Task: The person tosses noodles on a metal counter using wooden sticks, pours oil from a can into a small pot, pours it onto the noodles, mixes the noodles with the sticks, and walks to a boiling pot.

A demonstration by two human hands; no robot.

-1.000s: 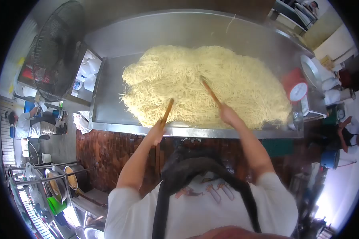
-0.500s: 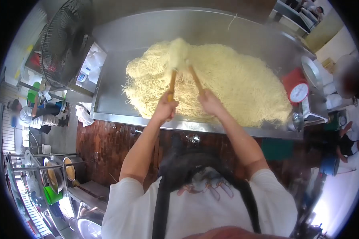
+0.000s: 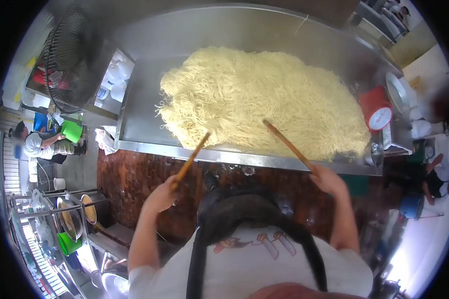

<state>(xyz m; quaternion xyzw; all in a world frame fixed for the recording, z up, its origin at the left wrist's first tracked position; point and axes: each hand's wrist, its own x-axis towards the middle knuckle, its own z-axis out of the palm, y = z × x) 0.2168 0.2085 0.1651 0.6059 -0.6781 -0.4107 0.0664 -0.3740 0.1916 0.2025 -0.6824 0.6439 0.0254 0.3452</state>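
Note:
A broad heap of pale yellow noodles [image 3: 264, 94] lies in a large metal tray [image 3: 149, 112] before me. My left hand [image 3: 162, 193] is wrapped round the lower end of a wooden stick [image 3: 192, 162], whose dark tip reaches the near left edge of the noodles. Farther right, my right hand [image 3: 328, 180] grips a second wooden stick [image 3: 287, 142], with its tip over the front middle of the heap. Both hands are on my side of the tray's front rim, wide apart. Whether the tips touch the noodles I cannot tell.
A red dial scale [image 3: 375, 107] stands at the tray's right end, beside a metal bowl [image 3: 375, 151]. At the left is a large fan [image 3: 67, 65]. Far left, a person holds a green bucket [image 3: 71, 131]. Pans hang on a rack [image 3: 89, 209]. Another person is at the far right.
My hands have drawn back toward me and spread apart. The noodles lifted between the sticks have dropped onto the heap. At far left, the person has raised a green bucket.

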